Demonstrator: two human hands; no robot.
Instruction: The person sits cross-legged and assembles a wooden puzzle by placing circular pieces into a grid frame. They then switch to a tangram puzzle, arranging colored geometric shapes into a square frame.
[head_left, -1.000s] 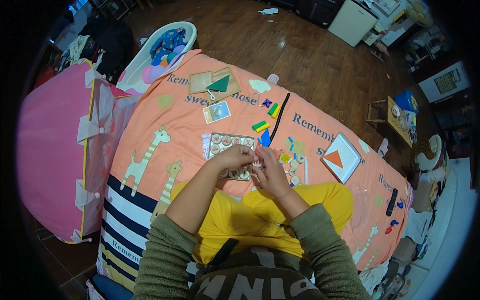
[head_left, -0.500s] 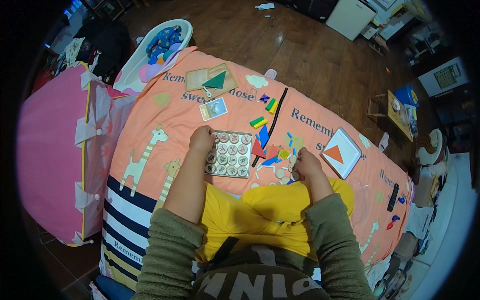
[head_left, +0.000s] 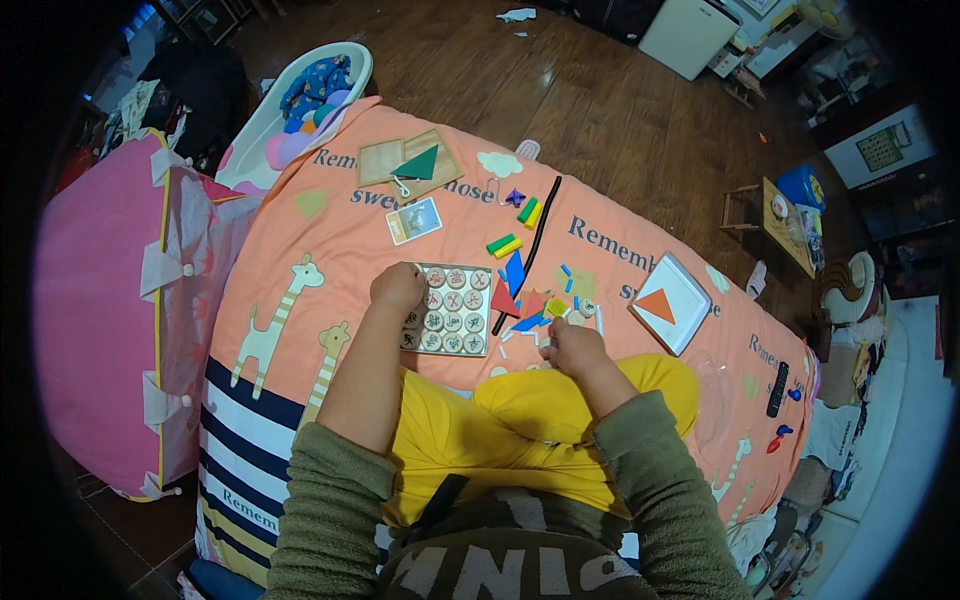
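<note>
A shallow white box (head_left: 488, 320) holds rows of round Chinese chess pieces (head_left: 453, 300) marked in red or black. My left hand (head_left: 398, 287) is curled over the box's upper left corner, covering pieces there; its fingertips are hidden. To the right lies a loose pile with a red triangle (head_left: 504, 299), a blue rhombus (head_left: 515, 272), a yellow block (head_left: 557, 307), small sticks and more round pieces (head_left: 587, 309). Low in this pile, my right hand (head_left: 577, 347) has its fingers drawn together, and what they hold is too small to make out.
Beyond the pile lie green and yellow blocks (head_left: 504, 246), a black strip (head_left: 543, 232), a picture card (head_left: 414, 221) and wooden boards (head_left: 436, 165) bearing a green triangle. At right sits a white tray (head_left: 693, 290) with an orange triangle (head_left: 656, 306). A pink play tent (head_left: 100, 320) stands left.
My right hand has moved left, from the pile's right side to its lower middle, uncovering round pieces. My left hand stays at the box corner. The whole view has shifted slightly.
</note>
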